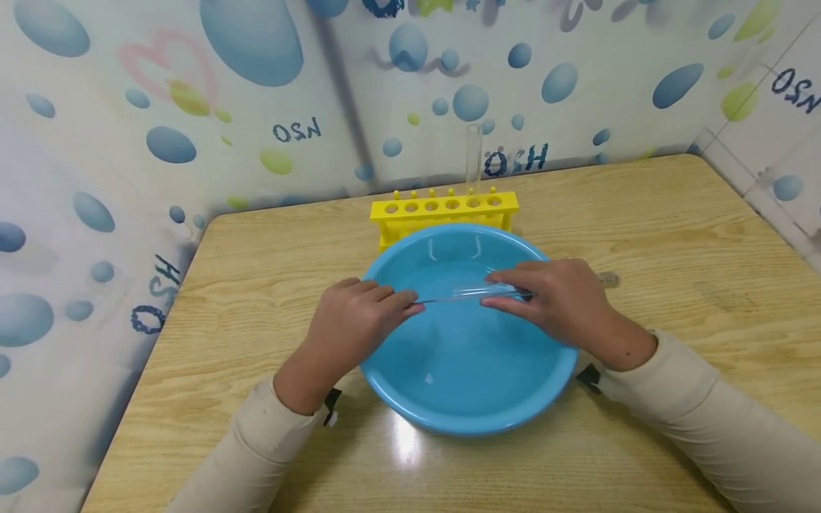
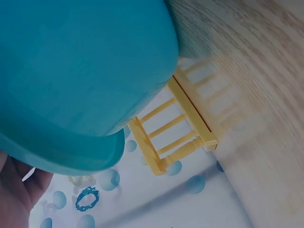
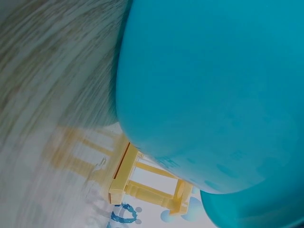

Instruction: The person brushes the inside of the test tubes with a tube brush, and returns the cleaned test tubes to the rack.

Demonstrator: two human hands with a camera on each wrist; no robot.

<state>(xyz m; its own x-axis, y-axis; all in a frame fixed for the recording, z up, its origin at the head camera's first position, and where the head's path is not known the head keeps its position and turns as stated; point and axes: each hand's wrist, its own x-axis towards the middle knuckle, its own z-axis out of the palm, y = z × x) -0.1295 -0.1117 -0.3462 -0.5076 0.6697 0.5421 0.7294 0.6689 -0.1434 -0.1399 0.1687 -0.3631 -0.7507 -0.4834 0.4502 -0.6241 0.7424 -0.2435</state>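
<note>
The left hand (image 1: pixel 355 317), left of centre in the frame, pinches a thin, straight wire-like rod (image 1: pixel 439 300) between thumb and curled fingers; the right hand (image 1: pixel 566 303), right of centre, grips a clear, slender tube (image 1: pixel 473 292) that looks like glass. The hands are apart, joined only by the rod and tube, which lie nearly level over a round, light-blue plastic basin (image 1: pixel 468 363). The rod runs to the tube's left end; how far it enters, I cannot tell. Both hands overlap the basin's side rims, while the near rim is unobstructed. Behind the far rim, at upper centre, stands a yellow plastic six-hole rack (image 1: pixel 442 206), with a second clear upright tube (image 1: pixel 473 153) towards its right end. A grey, rough-textured piece (image 1: pixel 609 279) shows just right of the right hand. The light wood-grain tabletop (image 1: pixel 673 221) extends widely on either side, bounded behind by a bubble-patterned wall (image 1: pixel 359 64).
</note>
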